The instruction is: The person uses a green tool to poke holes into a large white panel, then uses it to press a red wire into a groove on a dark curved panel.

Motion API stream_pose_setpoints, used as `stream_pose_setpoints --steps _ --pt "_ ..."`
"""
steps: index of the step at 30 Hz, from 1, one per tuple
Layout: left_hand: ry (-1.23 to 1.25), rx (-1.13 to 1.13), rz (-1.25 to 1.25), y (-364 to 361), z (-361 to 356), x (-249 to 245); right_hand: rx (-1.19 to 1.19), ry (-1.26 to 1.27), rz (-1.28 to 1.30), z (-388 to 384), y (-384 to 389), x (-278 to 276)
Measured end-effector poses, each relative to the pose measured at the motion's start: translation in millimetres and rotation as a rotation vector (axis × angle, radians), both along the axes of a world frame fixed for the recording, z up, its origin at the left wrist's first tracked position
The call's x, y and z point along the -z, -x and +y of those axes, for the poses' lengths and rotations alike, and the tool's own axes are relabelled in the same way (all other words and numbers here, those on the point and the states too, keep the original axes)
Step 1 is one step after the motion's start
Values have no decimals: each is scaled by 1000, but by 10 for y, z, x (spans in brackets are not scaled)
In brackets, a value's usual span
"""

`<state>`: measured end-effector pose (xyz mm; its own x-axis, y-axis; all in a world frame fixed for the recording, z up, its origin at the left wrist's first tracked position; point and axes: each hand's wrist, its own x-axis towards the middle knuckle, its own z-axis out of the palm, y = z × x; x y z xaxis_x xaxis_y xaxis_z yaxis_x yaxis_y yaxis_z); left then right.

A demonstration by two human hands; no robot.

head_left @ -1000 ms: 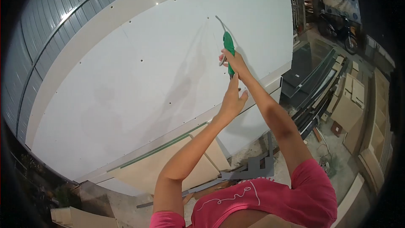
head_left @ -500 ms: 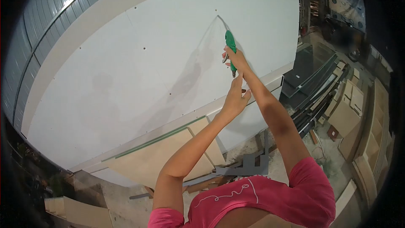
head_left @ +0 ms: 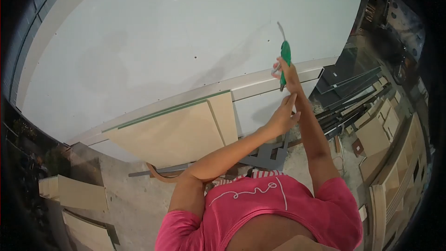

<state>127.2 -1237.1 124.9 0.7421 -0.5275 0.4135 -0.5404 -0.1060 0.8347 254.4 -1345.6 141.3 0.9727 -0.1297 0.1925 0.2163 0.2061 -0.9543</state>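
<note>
My right hand (head_left: 290,76) is wrapped around a green air blow gun (head_left: 285,52), fingers at its metal lever. The gun's thin, bent nozzle (head_left: 281,30) points up over a large white panel (head_left: 139,32) dotted with small dark holes. A metal fitting shows at the gun's lower end. Just below, my left hand (head_left: 280,118) has its fingers stretched out, with the fingertips right at my right wrist. Nothing shows in the left hand.
Beige boards (head_left: 172,132) with a green-edged strip lean below the panel's edge. Grey cut pieces (head_left: 267,155) lie on the concrete floor (head_left: 134,195). At right are stacked dark sheets (head_left: 341,81) and a wooden shelf frame (head_left: 404,162); more boards (head_left: 81,193) lie at lower left.
The view has tilted downward, showing more floor. Both hands and the blow gun have moved right and toward the panel's lower edge; the right hand still grips the gun.
</note>
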Motion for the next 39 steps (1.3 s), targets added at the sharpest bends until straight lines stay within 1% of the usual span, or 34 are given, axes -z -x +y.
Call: stream_pose_setpoints --steps 1,2,5,11,12,14,16,18,20,21,22,23,24,25,26,28,30,32,33,35,37,39 --pt "-73 -8 42 32 13 101 -10 10 88 16 12 182" --pt "-69 -12 52 55 35 199 -21 20 175 25 -2 338" --pt "-71 -32 10 83 101 392 -14 33 262 114 -21 563" --pt "-103 -73 156 33 200 310 -51 7 308 199 -140 693" --pt "-92 -79 125 21 206 349 -64 16 312 221 -131 677" --pt "-74 -103 100 -5 217 431 -9 -5 314 274 -100 658" --pt "-38 -133 -12 -16 204 513 -29 -2 290 271 -107 718" --pt "-65 -145 28 -15 221 520 -52 -2 262 293 -130 749" --pt "-89 -155 63 16 252 457 7 78 280 310 -140 761" --pt "-102 -169 105 61 269 431 -5 185 231 359 -90 728" --pt "-115 -182 148 103 279 452 -23 193 232 439 -36 662" --pt "-110 -198 151 144 310 498 -58 341 197 536 14 605" --pt "-71 -230 90 189 363 542 -92 486 160 643 45 584" --pt "-36 -261 28 212 424 582 -105 548 101 764 61 594" --pt "-37 -273 32 237 478 624 -118 547 101 885 76 591" --pt "-30 -264 203 353 663 505 -182 782 -94 1125 123 573" --pt "-34 -308 209 369 822 501 -214 819 -110 1358 153 524" --pt "-31 -357 212 358 963 493 -266 831 -10 1539 152 493" --pt "-3 -365 253 347 1034 487 -285 837 -15 1604 126 526" --pt "39 -386 298 303 1128 490 -249 767 -23 1705 64 624" --pt "13 -404 333 273 1178 516 -247 779 -30 1742 31 688" --pt "48 -405 355 283 1189 538 -234 786 -33 1756 4 738"
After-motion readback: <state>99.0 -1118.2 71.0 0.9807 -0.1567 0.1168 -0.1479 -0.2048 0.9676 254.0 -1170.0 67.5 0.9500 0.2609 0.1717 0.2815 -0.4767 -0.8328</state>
